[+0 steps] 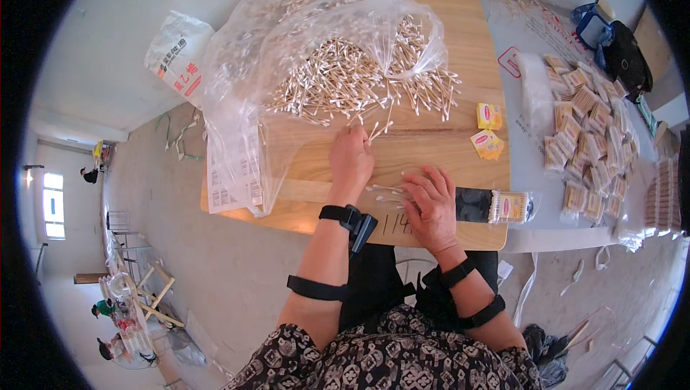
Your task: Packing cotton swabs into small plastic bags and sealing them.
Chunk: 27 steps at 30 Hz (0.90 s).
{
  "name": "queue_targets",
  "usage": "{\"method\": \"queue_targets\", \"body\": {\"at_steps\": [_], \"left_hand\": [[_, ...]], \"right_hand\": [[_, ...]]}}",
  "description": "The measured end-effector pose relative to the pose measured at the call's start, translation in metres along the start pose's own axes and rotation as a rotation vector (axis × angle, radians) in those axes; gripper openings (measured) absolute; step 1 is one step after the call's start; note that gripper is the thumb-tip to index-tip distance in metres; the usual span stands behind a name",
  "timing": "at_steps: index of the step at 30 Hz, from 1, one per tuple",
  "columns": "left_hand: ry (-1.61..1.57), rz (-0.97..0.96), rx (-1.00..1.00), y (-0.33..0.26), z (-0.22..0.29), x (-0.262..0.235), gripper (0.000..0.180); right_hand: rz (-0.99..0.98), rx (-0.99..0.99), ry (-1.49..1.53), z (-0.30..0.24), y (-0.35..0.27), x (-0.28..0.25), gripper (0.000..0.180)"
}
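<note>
We judge the job partway: many packs (pixel 582 127) look filled on our right, 1 more at the table's (pixel 471 52) edge, and a big heap of swabs (pixel 334 74) is left. Our left hand (pixel 351 156) curls at its front, our right hand (pixel 433 207) bends over a few; we cannot tell either grip.

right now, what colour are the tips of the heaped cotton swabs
The heaped cotton swabs have white tips, best seen in the head view.
</note>
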State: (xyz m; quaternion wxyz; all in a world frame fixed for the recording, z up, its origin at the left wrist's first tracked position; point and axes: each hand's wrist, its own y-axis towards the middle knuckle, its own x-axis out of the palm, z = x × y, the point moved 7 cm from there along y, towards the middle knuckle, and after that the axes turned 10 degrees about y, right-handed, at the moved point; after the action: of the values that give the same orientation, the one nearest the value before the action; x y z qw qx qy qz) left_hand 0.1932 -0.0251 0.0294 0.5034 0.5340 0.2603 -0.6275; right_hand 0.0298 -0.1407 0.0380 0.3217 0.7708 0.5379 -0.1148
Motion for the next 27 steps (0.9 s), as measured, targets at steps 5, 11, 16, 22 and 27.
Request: {"method": "queue_targets", "body": {"at_steps": [5, 11, 16, 22, 27], "left_hand": [[-0.006, 0.006, 0.071, -0.018, 0.007, -0.011, 0.006], [-0.186, -0.127, 0.043, -0.026, 0.018, -0.013, 0.007], [-0.512, -0.275, 0.014, -0.029, 0.028, -0.014, 0.008], [-0.612, -0.595, -0.024, -0.048, 0.041, -0.009, 0.005], [-0.805, -0.691, -0.019, -0.069, 0.056, -0.014, 0.010]], "right_hand": [[-0.001, -0.018, 0.034, -0.002, 0.002, -0.003, 0.032], [0.085, 0.044, 0.119, 0.003, -0.001, -0.008, 0.040], [0.191, 0.076, 0.232, 0.006, -0.003, -0.013, 0.044], [0.247, 0.101, 0.346, 0.008, -0.007, -0.014, 0.040], [0.262, -0.056, 0.234, 0.001, -0.005, -0.028, 0.027]]}}
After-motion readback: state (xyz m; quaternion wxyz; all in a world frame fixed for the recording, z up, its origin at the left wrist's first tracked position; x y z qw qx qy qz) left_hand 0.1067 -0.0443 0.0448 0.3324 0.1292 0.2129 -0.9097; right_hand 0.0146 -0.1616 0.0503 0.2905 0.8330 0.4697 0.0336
